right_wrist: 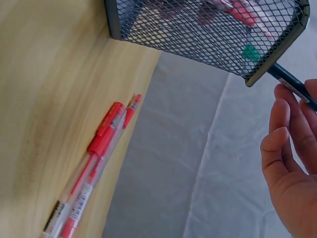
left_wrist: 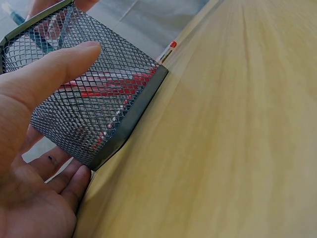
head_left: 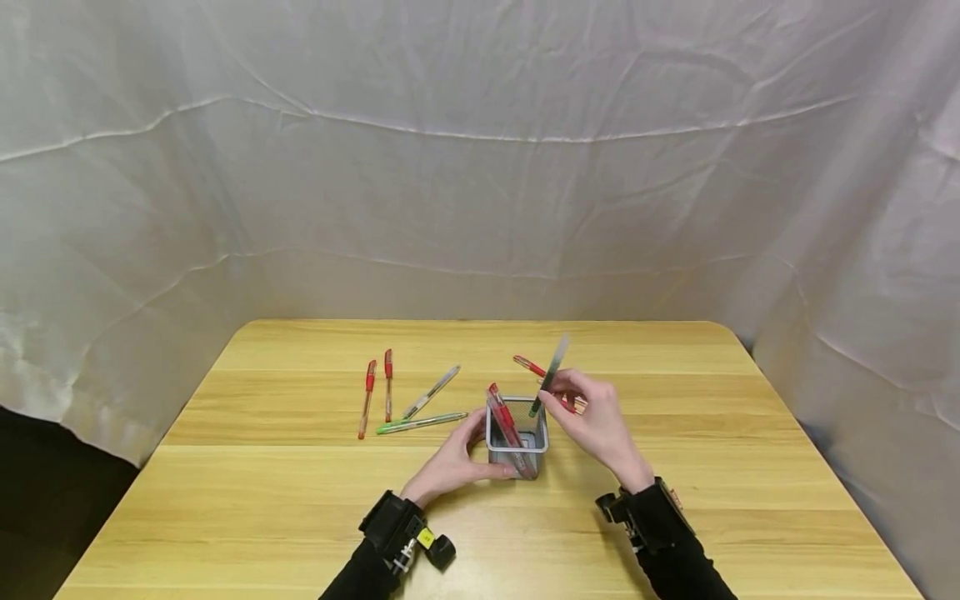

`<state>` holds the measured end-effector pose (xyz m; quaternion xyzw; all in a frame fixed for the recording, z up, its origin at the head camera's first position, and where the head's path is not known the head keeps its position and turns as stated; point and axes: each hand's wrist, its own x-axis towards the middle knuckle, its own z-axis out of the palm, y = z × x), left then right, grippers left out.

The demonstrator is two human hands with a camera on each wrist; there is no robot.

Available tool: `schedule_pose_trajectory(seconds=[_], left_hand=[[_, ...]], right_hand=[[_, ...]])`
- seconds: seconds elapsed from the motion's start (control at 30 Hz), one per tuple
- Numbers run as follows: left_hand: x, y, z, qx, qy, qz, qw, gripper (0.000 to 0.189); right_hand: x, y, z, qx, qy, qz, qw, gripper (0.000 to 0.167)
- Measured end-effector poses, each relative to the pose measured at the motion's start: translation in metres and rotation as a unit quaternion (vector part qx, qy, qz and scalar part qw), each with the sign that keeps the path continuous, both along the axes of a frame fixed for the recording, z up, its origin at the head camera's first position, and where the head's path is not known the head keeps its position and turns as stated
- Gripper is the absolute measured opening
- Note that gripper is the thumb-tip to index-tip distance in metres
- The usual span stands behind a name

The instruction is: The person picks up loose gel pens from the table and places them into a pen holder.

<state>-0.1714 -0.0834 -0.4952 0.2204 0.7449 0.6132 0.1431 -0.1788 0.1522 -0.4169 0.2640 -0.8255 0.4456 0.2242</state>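
Note:
A square metal mesh pen holder (head_left: 517,450) stands on the table with a few red pens (head_left: 504,418) leaning inside it. My left hand (head_left: 453,467) grips the holder from its left side; the thumb (left_wrist: 69,64) lies along the mesh in the left wrist view. Above the holder's right rim, my right hand (head_left: 596,421) pinches a dark green pen (head_left: 553,371). The pen is tilted, and its lower end dips inside the opening. In the right wrist view its green tip (right_wrist: 251,52) shows through the mesh.
Left of the holder lie two red pens (head_left: 367,398), a clear pen (head_left: 431,392) and a light green pen (head_left: 422,422). More red pens (head_left: 529,364) lie behind my right hand, partly hidden. A grey curtain (head_left: 480,208) hangs beyond the wooden table (head_left: 712,467).

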Motion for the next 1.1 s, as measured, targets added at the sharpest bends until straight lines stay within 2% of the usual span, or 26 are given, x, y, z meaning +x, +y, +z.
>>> schedule_pose_trajectory(seconds=[0.33, 0.5, 0.73, 1.1], left_hand=[[0.0013, -0.0005, -0.0014, 0.001, -0.003, 0.001, 1.0, 0.087], [0.0004, -0.0003, -0.0015, 0.002, -0.001, 0.0, 1.0, 0.087], [-0.0013, 0.0001, -0.0029, 0.0, 0.003, 0.001, 1.0, 0.087], [-0.0005, 0.0004, -0.0023, 0.004, -0.003, 0.003, 1.0, 0.088]], right_hand=[[0.0026, 0.0008, -0.0074, -0.009, -0.053, -0.013, 0.9984, 0.012], [0.0025, 0.0009, -0.0091, -0.005, -0.081, -0.005, 0.9967, 0.012], [0.0029, -0.0001, -0.0101, 0.006, -0.103, 0.01, 0.9946, 0.015], [0.0035, -0.0011, -0.0059, 0.023, -0.124, -0.002, 0.9921, 0.012]])
